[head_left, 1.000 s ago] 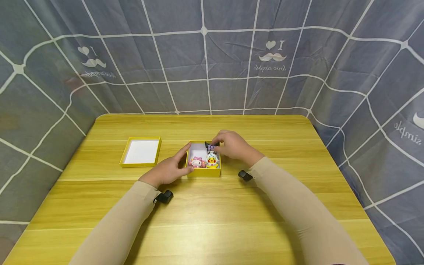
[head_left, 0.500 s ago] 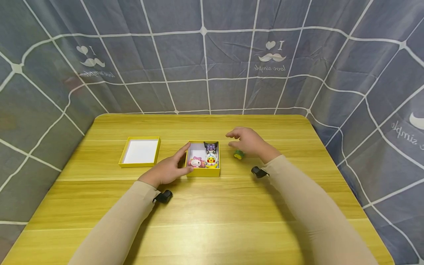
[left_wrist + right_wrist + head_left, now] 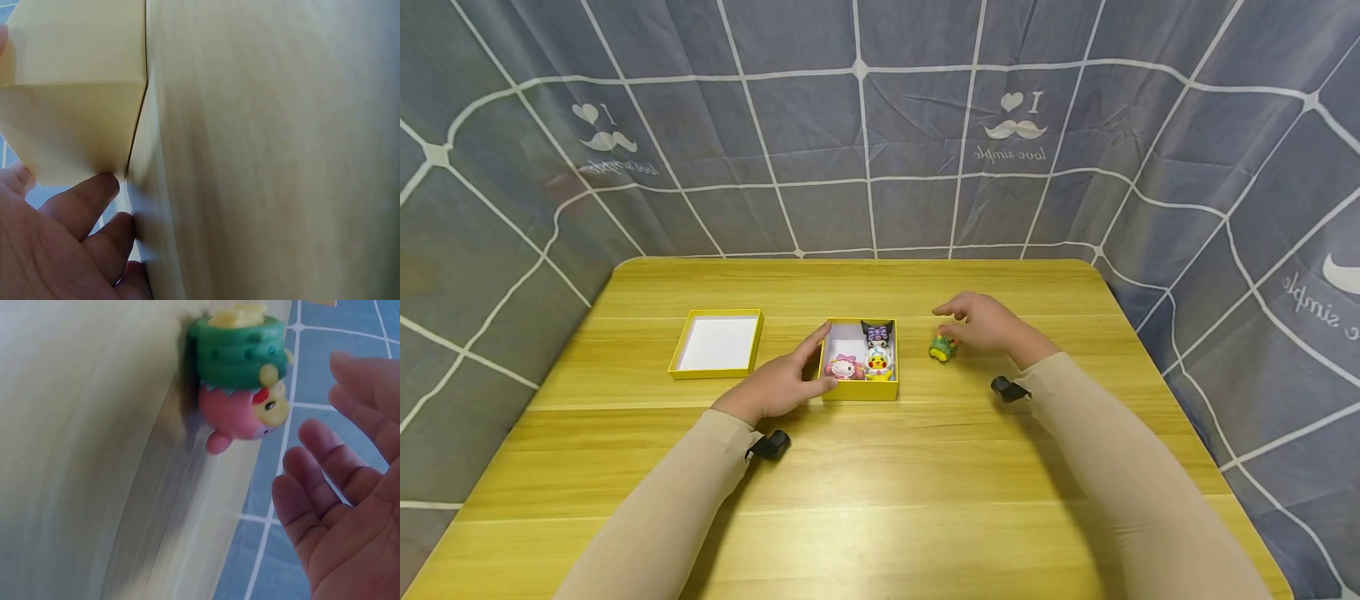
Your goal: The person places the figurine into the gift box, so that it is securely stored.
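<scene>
In the head view, my left hand (image 3: pixel 778 383) grips the left side of a small yellow box (image 3: pixel 861 392), thumb at the near corner, index finger at the far one. In the left wrist view its fingertips meet the box's wall (image 3: pixel 75 125). Inside the box lie a pink bow-topped figurine (image 3: pixel 845 367), a yellow figurine in a white hood (image 3: pixel 878 363) and a black-and-purple figurine (image 3: pixel 877 335). Right of the box stands a figurine with a pink head in a green barrel (image 3: pixel 240 356). My right hand (image 3: pixel 988 323) hovers over it, fingers loosely spread, holding nothing.
A yellow box lid (image 3: pixel 718 343), white inside, lies left of the box on the wooden table (image 3: pixel 880 492). A grey-blue checked curtain (image 3: pixel 820 150) hangs around the table's back and sides.
My right hand has left the black-and-purple figurine in the box and moved right, over to the green-and-pink figurine. The left hand stays on the box.
</scene>
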Available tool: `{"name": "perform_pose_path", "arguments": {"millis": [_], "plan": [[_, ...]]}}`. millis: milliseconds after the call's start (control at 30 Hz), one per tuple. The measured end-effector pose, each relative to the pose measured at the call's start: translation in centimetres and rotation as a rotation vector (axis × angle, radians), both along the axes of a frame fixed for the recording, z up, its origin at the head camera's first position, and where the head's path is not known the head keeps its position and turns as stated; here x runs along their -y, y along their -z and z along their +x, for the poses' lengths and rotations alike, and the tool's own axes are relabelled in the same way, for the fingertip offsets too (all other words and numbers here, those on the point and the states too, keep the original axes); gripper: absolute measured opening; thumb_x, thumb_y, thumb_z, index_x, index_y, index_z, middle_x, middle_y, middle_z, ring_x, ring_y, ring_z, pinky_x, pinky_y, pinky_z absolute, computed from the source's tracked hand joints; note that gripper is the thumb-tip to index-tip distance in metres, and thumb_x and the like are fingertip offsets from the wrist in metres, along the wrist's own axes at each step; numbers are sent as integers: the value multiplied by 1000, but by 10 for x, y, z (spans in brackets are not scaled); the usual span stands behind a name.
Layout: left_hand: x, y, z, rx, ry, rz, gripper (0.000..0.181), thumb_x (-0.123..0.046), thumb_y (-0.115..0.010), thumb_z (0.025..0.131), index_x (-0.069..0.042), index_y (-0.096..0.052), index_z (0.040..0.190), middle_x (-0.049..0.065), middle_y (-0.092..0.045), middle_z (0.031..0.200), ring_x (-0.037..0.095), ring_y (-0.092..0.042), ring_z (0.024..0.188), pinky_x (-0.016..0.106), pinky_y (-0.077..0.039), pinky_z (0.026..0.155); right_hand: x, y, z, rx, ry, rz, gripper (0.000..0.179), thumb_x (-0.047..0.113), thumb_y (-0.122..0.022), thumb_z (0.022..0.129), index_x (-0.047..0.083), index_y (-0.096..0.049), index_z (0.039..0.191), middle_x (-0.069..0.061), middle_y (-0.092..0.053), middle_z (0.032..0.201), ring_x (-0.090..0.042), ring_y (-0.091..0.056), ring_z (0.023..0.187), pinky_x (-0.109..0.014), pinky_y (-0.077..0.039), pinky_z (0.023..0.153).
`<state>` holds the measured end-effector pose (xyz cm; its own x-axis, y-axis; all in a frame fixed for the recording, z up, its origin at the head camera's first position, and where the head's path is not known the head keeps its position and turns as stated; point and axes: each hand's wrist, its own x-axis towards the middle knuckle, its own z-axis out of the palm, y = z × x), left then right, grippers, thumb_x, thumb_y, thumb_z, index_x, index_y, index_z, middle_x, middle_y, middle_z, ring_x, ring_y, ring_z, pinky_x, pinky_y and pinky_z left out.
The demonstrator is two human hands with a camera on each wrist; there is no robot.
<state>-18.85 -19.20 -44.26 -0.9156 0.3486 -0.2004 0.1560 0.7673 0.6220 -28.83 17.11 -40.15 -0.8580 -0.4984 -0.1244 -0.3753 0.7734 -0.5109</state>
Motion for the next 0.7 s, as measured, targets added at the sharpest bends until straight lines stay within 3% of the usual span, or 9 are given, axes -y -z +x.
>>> {"name": "perform_pose_path", "arguments": {"millis": [100,300,400,567,700], "plan": [[0,0,0,-1,2,0,96,-66,-59,99,-46,4,168,24,-37,167,51,-50,144,65,-41,116,-5,2,-1,-16,-20,9,45,25,-69,103,10,-65,145,-15,-67,135,-28,-59,108,-48,-51,95],[-1,-1,2,1,-2,1,95,-65,-60,99,-47,4,168,26,-39,165,51,-52,142,65,-42,115,-12,6,-3,21,-17,-3,46,20,-71,100,12,-65,145,-7,-61,103,-20,-49,80,-35,-42,73],[-1,-1,1,0,-4,-2,95,-65,-59,99,-47,4,168,26,-39,165,51,-52,142,65,-42,115,-14,9,-4,55,-8,-12,47,20,-71,101,14,-65,146,-5,-57,97,-17,-46,75,-33,-42,69],[-1,-1,2,-1,-1,-4,96,-66,-59,99,-46,4,168,26,-38,166,51,-51,142,65,-42,115,-17,12,-5,106,4,-21,47,19,-68,102,17,-63,149,-7,-59,100,-16,-45,70,-31,-42,64],[-1,0,1,0,5,2,96,-67,-58,99,-44,4,169,25,-36,167,52,-48,144,66,-41,116,-17,14,-6,137,-2,-26,47,17,-66,103,15,-61,150,-12,-68,113,-15,-46,71,-30,-43,65]]}}
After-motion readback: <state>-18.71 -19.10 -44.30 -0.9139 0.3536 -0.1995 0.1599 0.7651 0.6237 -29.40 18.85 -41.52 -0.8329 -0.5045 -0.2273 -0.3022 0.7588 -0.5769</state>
